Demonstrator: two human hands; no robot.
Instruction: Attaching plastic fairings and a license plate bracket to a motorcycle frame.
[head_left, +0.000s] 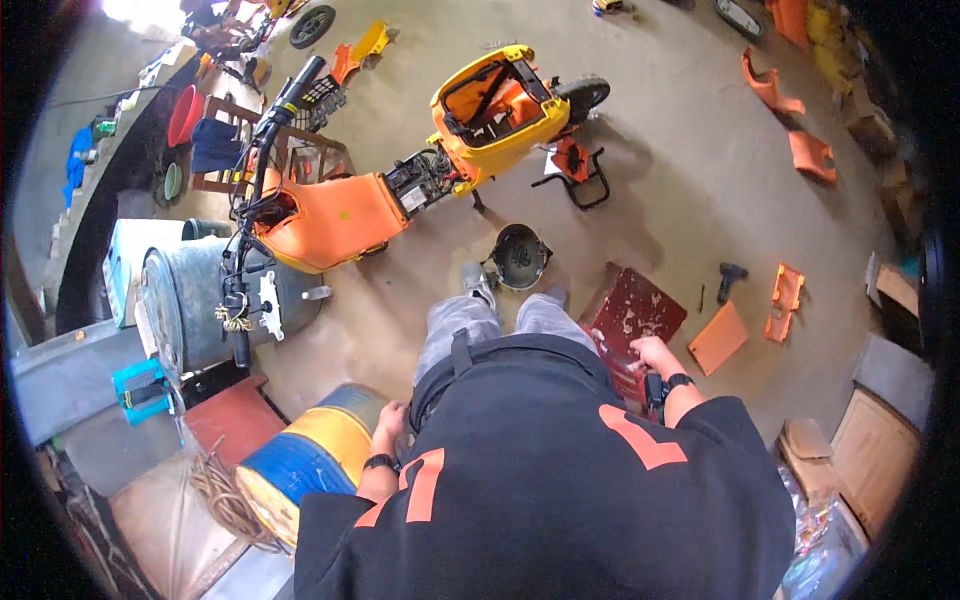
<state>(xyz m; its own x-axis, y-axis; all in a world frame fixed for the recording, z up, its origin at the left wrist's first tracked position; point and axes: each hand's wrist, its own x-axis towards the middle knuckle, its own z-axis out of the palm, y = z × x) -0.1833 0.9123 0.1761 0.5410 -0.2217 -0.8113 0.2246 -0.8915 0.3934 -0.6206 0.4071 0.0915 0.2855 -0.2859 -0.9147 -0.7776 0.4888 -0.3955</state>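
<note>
My left hand (392,418) hangs at my left side, between my hip and a blue and yellow drum (325,440); its fingers are bent and mostly hidden. Over a worn red box (640,310) on my right is my right hand (655,353). Its fingers are partly curled, and I cannot make out whether they touch the box. A small black object (655,388) shows just beside that wrist. Ahead of me stands a partly stripped orange and yellow scooter (335,220), its frame and wiring exposed in the middle. A dark round basin (520,257) sits by my feet.
A black power drill (733,280), an orange panel (719,338) and an orange bracket-like part (785,302) lie at right. More orange covers (812,157) are farther back. Left are a large grey-blue barrel (205,305), a teal case (142,391) and coiled rope (222,490).
</note>
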